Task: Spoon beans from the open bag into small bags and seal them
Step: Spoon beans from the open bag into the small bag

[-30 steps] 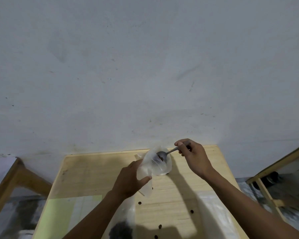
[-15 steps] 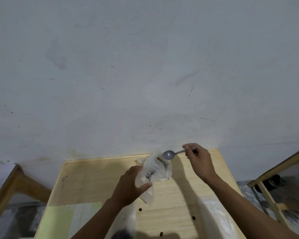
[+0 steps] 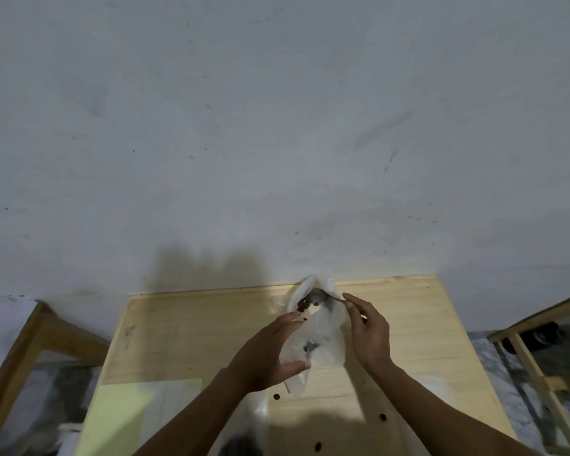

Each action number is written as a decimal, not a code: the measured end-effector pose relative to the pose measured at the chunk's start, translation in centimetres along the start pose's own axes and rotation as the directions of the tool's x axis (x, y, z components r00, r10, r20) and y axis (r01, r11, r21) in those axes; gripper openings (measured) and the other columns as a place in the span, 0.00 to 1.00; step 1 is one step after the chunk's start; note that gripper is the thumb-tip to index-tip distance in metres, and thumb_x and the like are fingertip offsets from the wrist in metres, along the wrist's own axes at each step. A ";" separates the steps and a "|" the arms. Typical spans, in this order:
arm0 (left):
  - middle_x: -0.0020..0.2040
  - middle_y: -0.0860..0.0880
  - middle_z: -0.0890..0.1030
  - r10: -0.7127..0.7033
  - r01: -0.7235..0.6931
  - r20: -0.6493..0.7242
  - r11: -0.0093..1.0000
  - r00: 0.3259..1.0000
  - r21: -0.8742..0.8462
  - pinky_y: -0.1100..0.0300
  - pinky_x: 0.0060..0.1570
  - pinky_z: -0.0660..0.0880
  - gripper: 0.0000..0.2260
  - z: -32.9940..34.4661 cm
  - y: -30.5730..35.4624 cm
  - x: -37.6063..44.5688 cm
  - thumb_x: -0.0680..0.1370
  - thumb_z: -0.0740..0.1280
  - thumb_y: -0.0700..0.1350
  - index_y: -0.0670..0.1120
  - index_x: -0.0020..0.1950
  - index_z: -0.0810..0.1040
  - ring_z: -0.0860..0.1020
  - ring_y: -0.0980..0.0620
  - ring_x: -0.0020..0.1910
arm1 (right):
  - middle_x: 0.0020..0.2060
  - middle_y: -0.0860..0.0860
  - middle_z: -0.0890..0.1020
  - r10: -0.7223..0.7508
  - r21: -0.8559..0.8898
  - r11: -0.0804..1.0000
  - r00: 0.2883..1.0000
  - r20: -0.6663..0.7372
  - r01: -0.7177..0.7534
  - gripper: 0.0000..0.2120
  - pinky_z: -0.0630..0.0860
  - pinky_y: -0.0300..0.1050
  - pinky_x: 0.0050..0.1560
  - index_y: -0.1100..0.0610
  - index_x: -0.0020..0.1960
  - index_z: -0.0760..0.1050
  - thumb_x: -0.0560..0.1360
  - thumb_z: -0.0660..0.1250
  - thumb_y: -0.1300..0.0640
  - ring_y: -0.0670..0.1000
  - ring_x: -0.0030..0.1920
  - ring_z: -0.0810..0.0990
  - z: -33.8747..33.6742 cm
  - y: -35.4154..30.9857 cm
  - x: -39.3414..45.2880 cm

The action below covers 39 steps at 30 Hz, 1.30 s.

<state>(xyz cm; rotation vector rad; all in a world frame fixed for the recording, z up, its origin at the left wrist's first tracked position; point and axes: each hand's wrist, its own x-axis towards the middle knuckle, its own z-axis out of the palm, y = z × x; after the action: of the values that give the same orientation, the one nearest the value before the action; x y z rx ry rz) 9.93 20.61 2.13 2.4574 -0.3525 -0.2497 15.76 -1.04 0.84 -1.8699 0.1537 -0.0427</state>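
Note:
My left hand (image 3: pixel 270 353) holds a small clear bag (image 3: pixel 323 337) between thumb and fingers above the wooden table (image 3: pixel 195 324). The bag's mouth points up and away from me. My right hand (image 3: pixel 369 334) grips the handle of a metal spoon (image 3: pixel 321 296). Its bowl sits in the bag's mouth, with dark red beans (image 3: pixel 305 303) beside it. A few beans show through the plastic lower in the bag. The open big bag (image 3: pixel 244 436) of dark beans lies at the bottom edge, partly hidden by my left forearm.
Loose beans (image 3: pixel 276 396) lie scattered on the table near me. A pale green sheet (image 3: pixel 122 413) covers the near left corner. Wooden frames stand on the left (image 3: pixel 30 340) and right (image 3: pixel 533 357) of the table. A grey wall rises behind it.
The spoon, outside the bag's rim half a second ago, now has its bowl in the mouth with beans beside it. My left hand has tipped the bag more upright.

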 end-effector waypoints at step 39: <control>0.65 0.54 0.77 -0.195 0.202 -0.262 0.979 0.945 -0.002 0.59 0.59 0.71 0.35 -1.7 1.3 -2.7 0.68 0.68 0.65 0.52 0.72 0.69 0.75 0.53 0.63 | 0.38 0.53 0.81 0.139 0.162 0.973 0.978 0.156 -0.164 0.11 0.71 0.43 0.40 0.61 0.42 0.82 0.78 0.61 0.65 0.50 0.37 0.74 -7.5 -10.8 0.8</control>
<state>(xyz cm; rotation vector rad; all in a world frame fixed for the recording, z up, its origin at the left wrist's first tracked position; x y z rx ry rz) 7.62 21.46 4.51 2.5120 0.0067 -0.0031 16.70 -5.09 13.34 -1.6748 0.1876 0.1786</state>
